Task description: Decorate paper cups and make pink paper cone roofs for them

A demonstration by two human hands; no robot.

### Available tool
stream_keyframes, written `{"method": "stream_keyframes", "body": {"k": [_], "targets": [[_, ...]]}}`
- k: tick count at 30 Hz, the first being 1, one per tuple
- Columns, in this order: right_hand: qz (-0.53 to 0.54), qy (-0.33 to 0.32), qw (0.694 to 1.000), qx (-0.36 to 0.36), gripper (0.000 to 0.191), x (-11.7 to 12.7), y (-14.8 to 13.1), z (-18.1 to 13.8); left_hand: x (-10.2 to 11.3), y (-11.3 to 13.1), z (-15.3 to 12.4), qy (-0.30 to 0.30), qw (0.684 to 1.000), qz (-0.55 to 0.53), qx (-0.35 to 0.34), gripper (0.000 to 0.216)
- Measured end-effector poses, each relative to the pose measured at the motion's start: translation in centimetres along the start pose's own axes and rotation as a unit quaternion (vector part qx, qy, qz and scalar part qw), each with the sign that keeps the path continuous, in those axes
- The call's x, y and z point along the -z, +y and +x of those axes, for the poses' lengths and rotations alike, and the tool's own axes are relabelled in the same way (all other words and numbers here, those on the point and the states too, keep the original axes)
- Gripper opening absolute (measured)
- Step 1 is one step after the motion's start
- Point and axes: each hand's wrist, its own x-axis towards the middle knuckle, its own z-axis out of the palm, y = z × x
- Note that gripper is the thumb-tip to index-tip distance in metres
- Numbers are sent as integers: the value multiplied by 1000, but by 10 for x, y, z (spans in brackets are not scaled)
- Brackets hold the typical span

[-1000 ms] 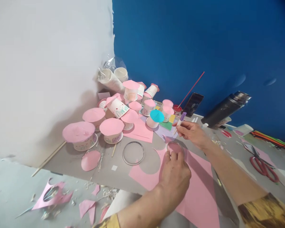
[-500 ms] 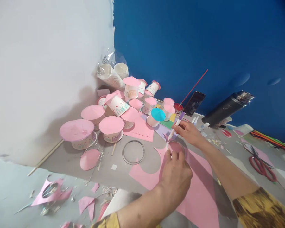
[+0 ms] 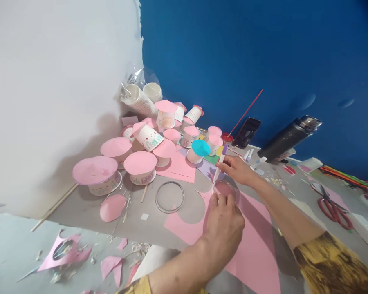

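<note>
My right hand (image 3: 235, 168) pinches a white marker with a purple end (image 3: 220, 165), held upright with its tip at the upper left rim of a silver metal ring (image 3: 225, 182). That ring lies on a sheet of pink paper (image 3: 257, 241). Bent fingers of my left hand (image 3: 226, 218) press down on the ring's near side and partly hide it. A large round cutout opens the sheet's left edge. Beside it a second metal ring (image 3: 169, 197) rests on the grey table.
Several paper cups with pink cone tops (image 3: 140, 168) crowd the left and back, with one blue-topped cup (image 3: 199, 151). On the right are red-handled scissors (image 3: 334, 210), a dark flask (image 3: 290, 136) and a phone (image 3: 247, 131). Paper scraps (image 3: 112, 267) litter the lower left.
The view has shifted slightly, so everything appears a little further left. My left hand stays on the ring, and the marker remains at its upper left rim.
</note>
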Motion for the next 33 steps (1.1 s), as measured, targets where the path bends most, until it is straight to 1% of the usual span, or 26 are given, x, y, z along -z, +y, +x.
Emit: {"method": "stream_keyframes", "body": {"k": [3,6,9,12,16,21,28,33], "targets": [[-8,11,1000,-23,35,2,4,-2,-1,0,0,-6,1000,1,7,28],[-3,25,998,-54,39,5,10,-7,-3,0,0,4,1000,3,14,31],[-2,43,996,-74,41,9,20,-14,-2,-1,-1,10,1000,-3,12,27],[2,59,994,-93,43,11,31,-23,0,-2,-1,6,1000,-14,16,21],[13,83,990,-115,42,13,44,-36,0,-3,0,14,1000,-16,21,20],[33,111,985,-130,39,12,50,-57,-4,-4,1,28,999,-21,26,20],[63,147,977,-139,36,9,46,-87,7,-5,3,-5,999,-23,39,24],[63,172,973,-138,35,4,40,-110,20,-7,5,-46,998,-23,33,28]]}}
